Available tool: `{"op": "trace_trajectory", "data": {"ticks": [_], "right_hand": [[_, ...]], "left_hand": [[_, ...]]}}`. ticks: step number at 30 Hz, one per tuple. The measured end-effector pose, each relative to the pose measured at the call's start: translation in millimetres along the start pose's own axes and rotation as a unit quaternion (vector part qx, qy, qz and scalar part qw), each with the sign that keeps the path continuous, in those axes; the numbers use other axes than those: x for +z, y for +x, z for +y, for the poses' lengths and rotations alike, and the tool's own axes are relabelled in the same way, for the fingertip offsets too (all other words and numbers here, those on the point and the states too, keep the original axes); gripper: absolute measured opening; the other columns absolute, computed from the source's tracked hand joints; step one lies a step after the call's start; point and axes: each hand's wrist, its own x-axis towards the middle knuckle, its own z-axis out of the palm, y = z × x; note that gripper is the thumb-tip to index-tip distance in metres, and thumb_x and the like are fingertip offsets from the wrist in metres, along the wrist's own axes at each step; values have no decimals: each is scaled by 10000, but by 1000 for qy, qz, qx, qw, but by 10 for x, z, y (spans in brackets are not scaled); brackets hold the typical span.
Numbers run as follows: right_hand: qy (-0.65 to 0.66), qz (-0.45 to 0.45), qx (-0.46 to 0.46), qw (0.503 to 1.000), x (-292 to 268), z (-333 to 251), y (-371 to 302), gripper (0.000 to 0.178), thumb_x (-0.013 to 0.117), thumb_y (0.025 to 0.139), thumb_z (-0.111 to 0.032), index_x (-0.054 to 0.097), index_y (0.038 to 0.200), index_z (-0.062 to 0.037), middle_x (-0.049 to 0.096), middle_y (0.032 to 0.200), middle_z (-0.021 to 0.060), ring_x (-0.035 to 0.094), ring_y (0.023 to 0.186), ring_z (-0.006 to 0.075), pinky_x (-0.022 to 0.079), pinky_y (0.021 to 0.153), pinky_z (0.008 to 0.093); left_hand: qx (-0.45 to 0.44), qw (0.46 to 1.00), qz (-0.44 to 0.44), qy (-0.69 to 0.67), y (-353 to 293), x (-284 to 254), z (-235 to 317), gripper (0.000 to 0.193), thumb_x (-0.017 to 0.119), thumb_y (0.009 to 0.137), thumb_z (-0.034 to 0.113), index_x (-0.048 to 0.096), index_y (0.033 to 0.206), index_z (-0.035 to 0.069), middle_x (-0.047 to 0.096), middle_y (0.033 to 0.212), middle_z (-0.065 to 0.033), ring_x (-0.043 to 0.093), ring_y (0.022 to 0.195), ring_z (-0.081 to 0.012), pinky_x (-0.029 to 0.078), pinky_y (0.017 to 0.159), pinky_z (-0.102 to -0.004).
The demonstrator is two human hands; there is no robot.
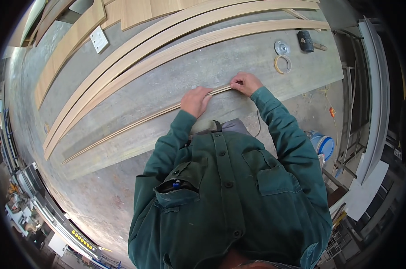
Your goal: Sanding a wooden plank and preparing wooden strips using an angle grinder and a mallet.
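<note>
A bundle of long thin wooden strips [135, 122] lies lengthwise on the grey worktable [176, 76], close to its near edge. My left hand [196, 102] rests over the strips near their right end, fingers curled round them. At that right end my right hand [247, 84] pinches the strips between thumb and fingers. A short stretch of the strips shows between my two hands. Their far left end tapers away and touches no hand.
Beyond the strips lie long, wider wooden boards [239, 32] and wood panels [142, 12]. A white plate [99, 39] sits among them. At the right are a tape roll [283, 64], a metal disc [282, 47] and a black mallet [305, 41]. A blue-lidded bucket [324, 147] stands below.
</note>
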Motion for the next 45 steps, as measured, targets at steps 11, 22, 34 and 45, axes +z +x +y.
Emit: {"op": "trace_trajectory", "data": {"ticks": [11, 22, 34, 45], "right_hand": [[-93, -6, 7, 996, -31, -82, 29, 160, 587, 836, -276, 663, 845, -136, 632, 946, 96, 613, 868, 317, 488, 741, 423], [-27, 104, -69, 992, -487, 594, 87, 287, 617, 803, -276, 645, 1035, -109, 628, 1057, 113, 598, 994, 316, 484, 860, 420], [-351, 249, 140, 892, -2971, 3650, 98, 751, 616, 677, 17, 387, 1382, -102, 417, 1400, 178, 393, 1297, 355, 343, 1081, 407], [-25, 222, 229, 948, -2683, 3848, -156, 288, 685, 802, -250, 573, 986, -59, 571, 720, 65, 566, 597, 183, 460, 522, 334]], "left_hand": [[-124, 991, -5, -49, 342, 370, 250, 128, 653, 842, 250, 694, 913, 152, 638, 896, -29, 640, 796, -234, 502, 689, -328], [-180, 982, -10, -60, 462, 474, 322, 131, 686, 800, 247, 684, 836, 120, 612, 833, -66, 630, 742, -240, 499, 665, -335], [-37, 995, -38, 81, 392, 275, 353, 223, 671, 803, 289, 638, 971, 145, 612, 910, -37, 589, 899, -237, 438, 854, -397], [-113, 982, -33, 145, -375, -478, -213, 221, 664, 783, 147, 637, 1000, 114, 630, 922, -91, 616, 834, -310, 502, 705, -390]]}}
